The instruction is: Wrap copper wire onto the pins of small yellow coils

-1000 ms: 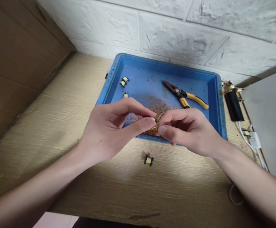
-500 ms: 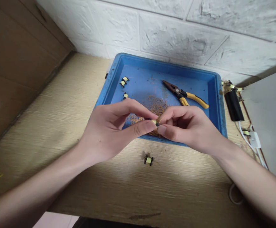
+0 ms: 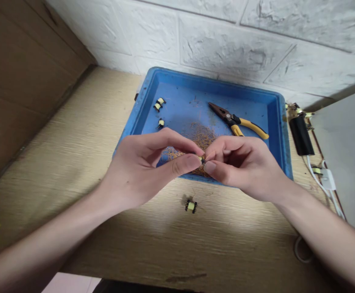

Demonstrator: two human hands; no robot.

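Note:
My left hand [image 3: 153, 167] pinches a small transformer coil [image 3: 201, 160] with yellow tape and black pin ends between thumb and forefinger; most of it is hidden by the fingertips. Close against it, my right hand [image 3: 241, 167] has its thumb and forefinger drawn together on a thin copper wire [image 3: 208, 156] at the coil's pin end. Both hands are above the near edge of a blue tray [image 3: 279, 126]. A second coil [image 3: 191, 206] with loose wire ends lies on the table in front of the tray.
In the tray lie yellow-and-black long-nose pliers [image 3: 236, 120], a heap of copper wire scraps [image 3: 203, 136] and several small coils [image 3: 161, 123]. To the right are a black cylinder [image 3: 301, 136] with a white cable, more coils [image 3: 316, 170] and a grey panel [image 3: 348, 146]. A white brick wall [image 3: 214, 44] stands behind.
The right fingertips and the held coil have shifted very slightly; the copper wire now shows between the right fingers. Everything else stays put.

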